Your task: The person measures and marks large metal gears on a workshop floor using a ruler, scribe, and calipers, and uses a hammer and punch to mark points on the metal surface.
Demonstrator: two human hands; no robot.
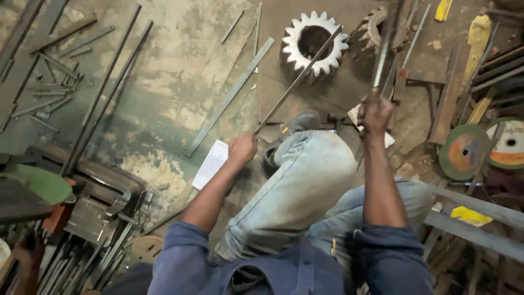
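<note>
My left hand [242,147] grips the near end of a thin flat metal strip [299,77] that slants up and right across a large white gear [315,43]. My right hand [375,113] is closed around a second metal rod [386,39], blurred, rising almost straight up toward the top edge. Below my hands are my knees in light jeans [305,180] and a grey shoe [297,123]. Blue sleeves cover both upper arms.
A long flat bar [229,98] and a white paper sheet [210,164] lie on the stained floor. Dark rods [103,93] lean at left above a metal rack. A second rusty gear [376,27], cutting discs [464,152] and scrap steel crowd the right.
</note>
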